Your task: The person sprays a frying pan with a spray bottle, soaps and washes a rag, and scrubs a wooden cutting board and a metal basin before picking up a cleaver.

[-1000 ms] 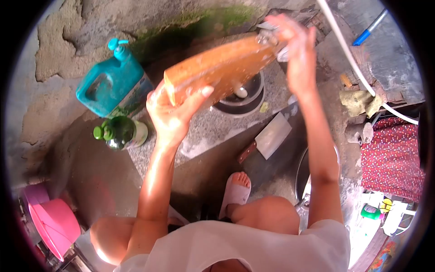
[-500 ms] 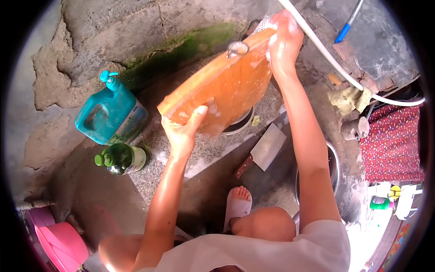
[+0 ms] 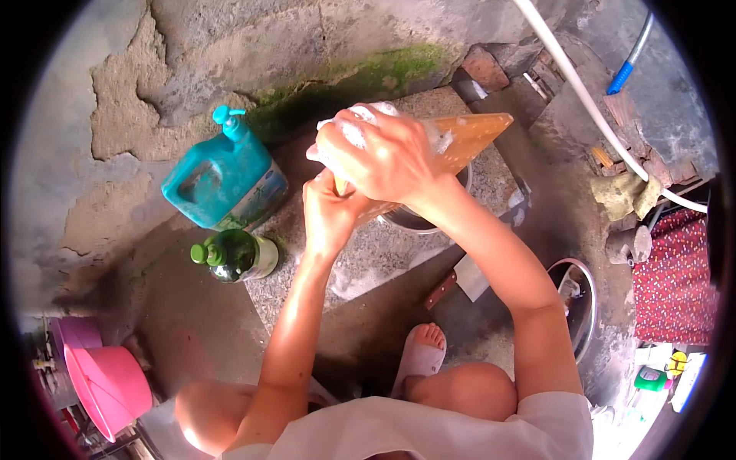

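Observation:
A wooden cutting board (image 3: 477, 138), wet and flecked with suds, is held tilted above a stone slab (image 3: 360, 264). My left hand (image 3: 330, 216) grips the board's near left end. Over that same end, my right hand (image 3: 387, 157) is closed and covered in foam, pressing what looks like a white mesh cloth (image 3: 354, 130) to the edge. Most of the cloth is hidden by fingers and suds. Under the board, a metal bowl (image 3: 414, 222) shows in part on the slab. A cleaver (image 3: 471, 277) lies on the ground, partly behind my right forearm.
Left of the slab stand a teal pump jug (image 3: 218, 176) and a green bottle (image 3: 238, 257). A metal basin (image 3: 586, 307) is at the right. A white hose (image 3: 575, 92) crosses the upper right. Pink buckets (image 3: 115, 391) stand at lower left. A mossy wall (image 3: 368, 73) runs behind.
My right hand has slid from the board's far right end to its left end, close to my left hand. The board has turned, its right end now lower, and the view has shifted slightly.

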